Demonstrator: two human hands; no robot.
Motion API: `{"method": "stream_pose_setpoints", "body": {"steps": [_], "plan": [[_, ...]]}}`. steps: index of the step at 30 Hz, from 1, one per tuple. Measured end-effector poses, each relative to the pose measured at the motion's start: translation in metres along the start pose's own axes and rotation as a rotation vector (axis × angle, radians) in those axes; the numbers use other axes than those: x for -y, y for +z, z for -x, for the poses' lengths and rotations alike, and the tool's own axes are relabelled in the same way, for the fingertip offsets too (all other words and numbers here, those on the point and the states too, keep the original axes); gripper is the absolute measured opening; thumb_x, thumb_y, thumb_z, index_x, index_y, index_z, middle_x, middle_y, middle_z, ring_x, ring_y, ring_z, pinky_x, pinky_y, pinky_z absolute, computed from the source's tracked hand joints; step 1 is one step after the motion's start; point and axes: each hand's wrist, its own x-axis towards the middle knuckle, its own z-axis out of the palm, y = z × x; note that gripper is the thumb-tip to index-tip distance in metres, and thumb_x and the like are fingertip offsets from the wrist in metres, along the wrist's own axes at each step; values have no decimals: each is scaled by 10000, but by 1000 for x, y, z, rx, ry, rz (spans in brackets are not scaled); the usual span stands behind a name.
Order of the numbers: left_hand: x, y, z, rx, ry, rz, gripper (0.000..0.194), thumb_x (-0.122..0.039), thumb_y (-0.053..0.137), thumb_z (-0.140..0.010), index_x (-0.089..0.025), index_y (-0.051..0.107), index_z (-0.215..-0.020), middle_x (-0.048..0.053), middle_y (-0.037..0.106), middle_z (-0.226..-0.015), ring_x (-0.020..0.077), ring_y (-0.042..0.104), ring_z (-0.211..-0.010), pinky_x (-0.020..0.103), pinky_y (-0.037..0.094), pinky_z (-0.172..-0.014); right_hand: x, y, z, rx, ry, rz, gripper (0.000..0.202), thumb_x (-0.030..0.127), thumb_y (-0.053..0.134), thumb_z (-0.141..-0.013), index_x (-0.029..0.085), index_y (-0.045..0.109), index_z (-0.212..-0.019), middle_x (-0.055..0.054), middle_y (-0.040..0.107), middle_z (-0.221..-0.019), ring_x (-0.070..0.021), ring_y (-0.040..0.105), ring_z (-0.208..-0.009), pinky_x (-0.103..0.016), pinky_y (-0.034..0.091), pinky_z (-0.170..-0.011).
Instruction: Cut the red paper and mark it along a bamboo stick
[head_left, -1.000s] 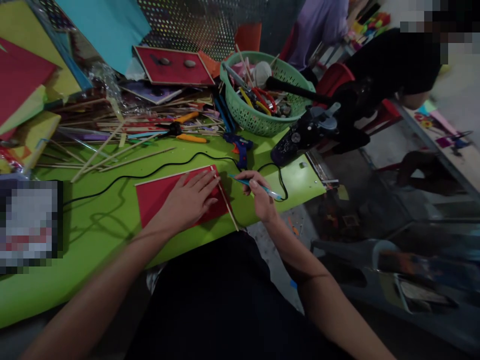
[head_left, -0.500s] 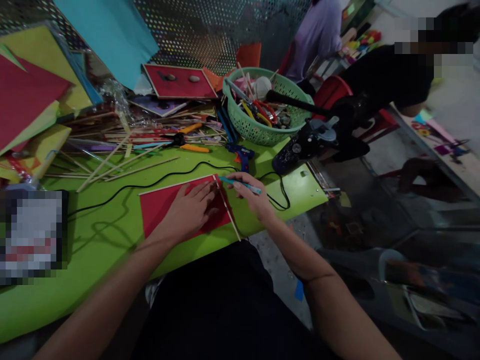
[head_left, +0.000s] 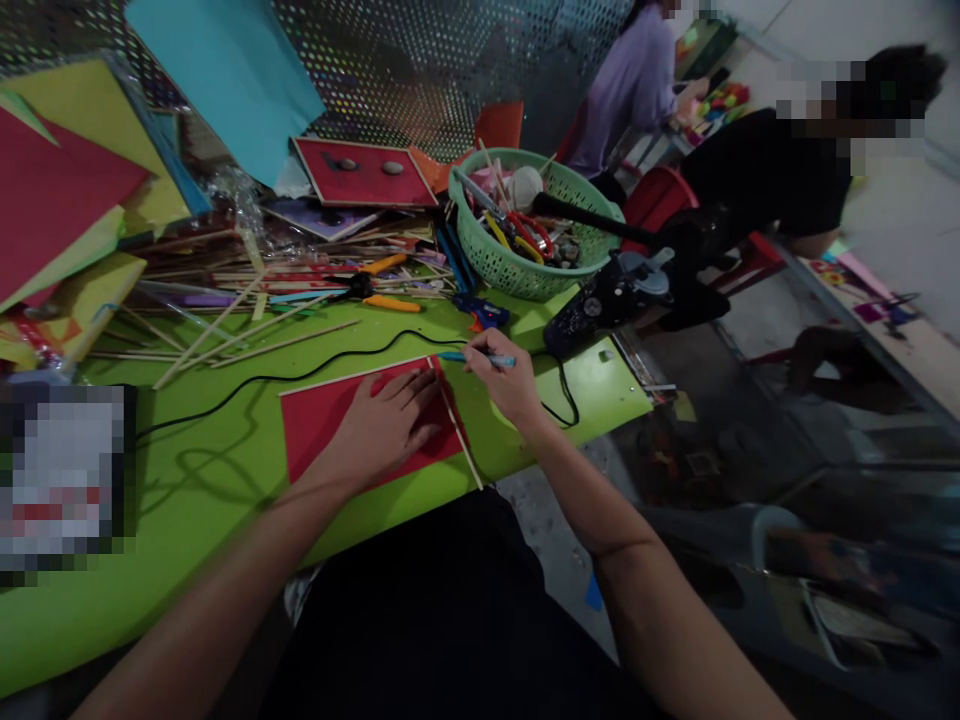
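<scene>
Spread flat, my left hand (head_left: 386, 425) presses on a red sheet (head_left: 319, 425) lying on the green table. A thin wooden stick (head_left: 360, 374) runs along the sheet's far edge, and a second stick (head_left: 463, 442) lies across its right side, its near end jutting past the sheet. My left fingertips reach close to this second stick. Between the fingers of my right hand (head_left: 510, 385) is a light-blue pen (head_left: 487, 358), its tip pointing left at the corner where the two sticks meet. Whether the tip touches the wood, I cannot tell.
A blue glue gun (head_left: 482, 311) with a black cord (head_left: 300, 372) lies behind the sheet. Farther back are orange-handled pliers (head_left: 375, 285), loose sticks (head_left: 285, 325), a green tool basket (head_left: 510, 265) and a dark tumbler (head_left: 600, 305). Two people sit at the right back.
My right hand has shifted slightly, and the pen lies at a flatter angle with its tip still near the corner. The left hand stays on the sheet. The view has tilted a little.
</scene>
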Motion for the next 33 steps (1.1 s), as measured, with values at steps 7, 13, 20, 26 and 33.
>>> {"method": "stream_pose_setpoints", "body": {"steps": [7,13,20,26,33], "plan": [[-1,-2,0,32,-26,-1,568,-379,459,-1025,-212,441,-1567,126,453,-1617,318,428,-1488,571,331,-1178,0,1,-1,19,-1,12,179,363,592,-943,237,611,-818,17,617,-729,-152,530,-672,-287,406,-640],[-1,0,0,17,-29,-6,574,-390,454,-1023,-209,441,-1567,123,473,-1605,329,447,-1467,578,320,-1174,1,3,-2,46,-41,26,190,358,586,-960,220,621,-834,14,639,-764,-152,564,-707,-287,406,-676],[-1,1,1,14,-21,-15,557,-386,418,-1037,-188,449,-1557,121,473,-1605,322,439,-1472,570,315,-1170,-3,4,-3,62,-44,24,183,356,587,-966,233,615,-834,9,631,-759,-162,551,-693,-295,399,-662],[0,0,0,11,-14,-9,553,-373,406,-1039,-183,446,-1557,120,463,-1613,329,443,-1467,582,327,-1160,0,2,-3,62,-48,42,193,348,597,-953,231,609,-801,16,616,-718,-152,513,-651,-292,373,-637],[0,-2,-1,31,-7,-28,541,-337,417,-1030,-186,448,-1549,106,464,-1615,308,429,-1482,576,336,-1159,3,-1,-1,63,-24,77,191,335,584,-921,222,582,-767,31,600,-698,-139,515,-657,-276,372,-648]]}}
